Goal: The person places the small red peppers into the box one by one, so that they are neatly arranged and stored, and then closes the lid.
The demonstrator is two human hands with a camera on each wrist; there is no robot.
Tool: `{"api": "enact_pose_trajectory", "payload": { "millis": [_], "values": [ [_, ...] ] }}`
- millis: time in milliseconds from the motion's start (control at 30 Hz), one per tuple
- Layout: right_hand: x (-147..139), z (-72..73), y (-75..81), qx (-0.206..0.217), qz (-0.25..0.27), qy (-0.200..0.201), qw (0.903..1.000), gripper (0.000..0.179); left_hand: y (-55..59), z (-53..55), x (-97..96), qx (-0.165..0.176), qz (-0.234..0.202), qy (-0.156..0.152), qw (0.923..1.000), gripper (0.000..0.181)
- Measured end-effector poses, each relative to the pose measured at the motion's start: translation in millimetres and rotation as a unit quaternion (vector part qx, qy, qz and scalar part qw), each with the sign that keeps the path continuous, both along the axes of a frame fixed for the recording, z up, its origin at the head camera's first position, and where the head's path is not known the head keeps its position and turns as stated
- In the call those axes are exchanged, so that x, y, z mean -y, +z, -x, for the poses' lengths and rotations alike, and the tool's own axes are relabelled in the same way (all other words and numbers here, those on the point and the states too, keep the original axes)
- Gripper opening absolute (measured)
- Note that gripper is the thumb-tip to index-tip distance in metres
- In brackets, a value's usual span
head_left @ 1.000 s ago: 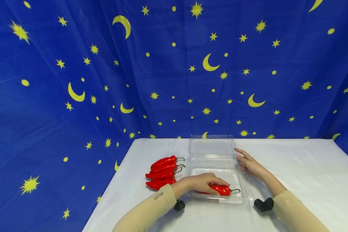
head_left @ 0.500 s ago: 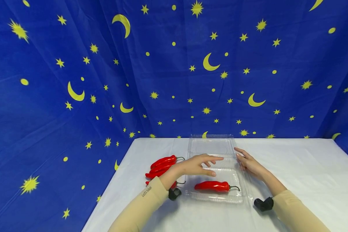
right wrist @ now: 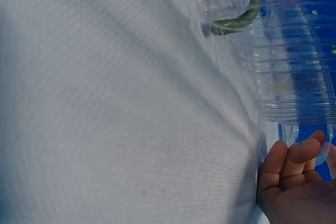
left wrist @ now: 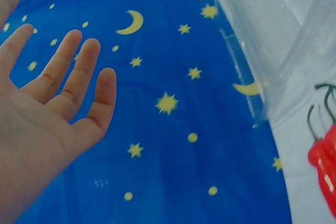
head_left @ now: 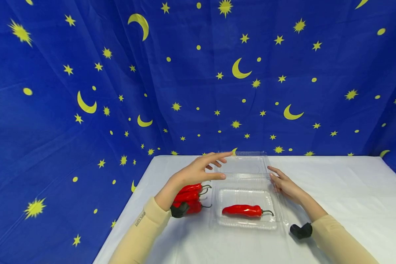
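A red pepper (head_left: 242, 210) with a green stem lies crosswise in the base of a clear plastic clamshell container (head_left: 274, 220), whose lid stands open at the back. My left hand (head_left: 196, 170) hovers in the air, fingers extended and holding nothing, above and beyond several more red peppers (head_left: 191, 196). The left wrist view shows the left hand's (left wrist: 63, 103) palm and spread fingers, with the container's lid and a few peppers to the right. At the container's right side my right hand (head_left: 286, 187) holds the edge near the hinge; its fingers (right wrist: 304, 150) look bent there in the right wrist view.
A white cloth (head_left: 343, 190) covers the table. Blue curtains (head_left: 191, 80) with yellow moons and stars hang behind and at the sides. Black wrist pieces (head_left: 301, 230) sit under both sleeves, the left one partly hiding the loose peppers.
My left hand has let go of the pepper in the container, risen and moved left and back over the other peppers. The right hand has stayed at the container's edge.
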State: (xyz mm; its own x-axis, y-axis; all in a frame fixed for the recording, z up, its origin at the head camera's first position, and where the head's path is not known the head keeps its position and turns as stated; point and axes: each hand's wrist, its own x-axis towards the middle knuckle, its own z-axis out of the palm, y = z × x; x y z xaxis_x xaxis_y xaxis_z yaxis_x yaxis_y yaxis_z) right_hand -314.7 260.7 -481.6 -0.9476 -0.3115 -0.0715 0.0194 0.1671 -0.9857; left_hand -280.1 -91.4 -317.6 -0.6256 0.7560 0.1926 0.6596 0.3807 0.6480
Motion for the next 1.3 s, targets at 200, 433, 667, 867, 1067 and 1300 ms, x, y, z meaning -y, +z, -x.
{"api": "enact_pose_trajectory", "payload": {
  "millis": [200, 433, 667, 867, 1067, 1300],
  "values": [
    [-2.5, 1.1, 3.4, -0.004, -0.012, -0.003, 0.9999, 0.062, 6.7, -1.9, 16.6, -0.024, -0.013, 0.02, 0.9994, 0.067],
    [-3.0, 0.7, 6.7, 0.0, -0.022, -0.006, 0.9997, 0.062, -10.9, 3.6, 29.4, 0.009, -0.023, 0.044, 0.9987, 0.067],
    [-2.2, 2.7, 3.9, 0.009, -0.033, -0.012, 0.9993, 0.062, -44.6, 13.2, 47.0, 0.035, -0.023, 0.073, 0.9965, 0.066],
    [-0.1, 1.9, 1.4, 0.01, -0.032, -0.011, 0.9994, 0.062, -77.0, 14.0, 66.6, 0.072, -0.027, 0.098, 0.9922, 0.066],
    [-0.1, 0.2, 1.7, 0.008, -0.025, -0.013, 0.9996, 0.065, -99.2, 11.9, 84.5, 0.09, -0.001, 0.111, 0.9898, 0.068],
    [1.2, -1.2, 0.5, 0.01, -0.016, -0.013, 0.9997, 0.066, -118.1, 8.0, 99.6, 0.091, 0.031, 0.106, 0.9897, 0.071]
  ]
}}
